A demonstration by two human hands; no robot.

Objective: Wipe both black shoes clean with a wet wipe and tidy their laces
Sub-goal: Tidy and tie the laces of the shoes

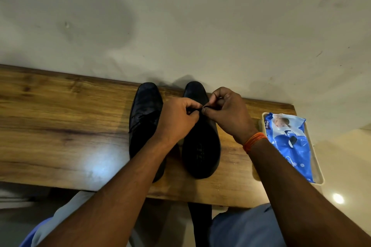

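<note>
Both hands meet at the centre of the frame, over the right-hand shoe of a black pair. Left hand (176, 120) has its fingers curled in, thumb and fingertips pinching a thin black lace (200, 109); right hand (228, 114) mirrors it, fingers bent and pinching the same lace from the other side, so the two sets of fingertips almost touch. An orange thread band (254, 142) circles the right wrist.

Right shoe (201, 152) lies under the hands, toe toward the wall at the top, its dark opening facing the viewer. Left shoe (145, 114) sits just beside it, parallel, glossy on top, partly covered by the left forearm.

Both shoes rest on a wooden bench (60, 126) spanning the middle of the frame, set against a pale wall (180, 16).

At the right edge, a shallow cream tray (319, 170) holds one thing — a blue and white pack of wet wipes (289, 138), lying flat and filling most of it.
</note>
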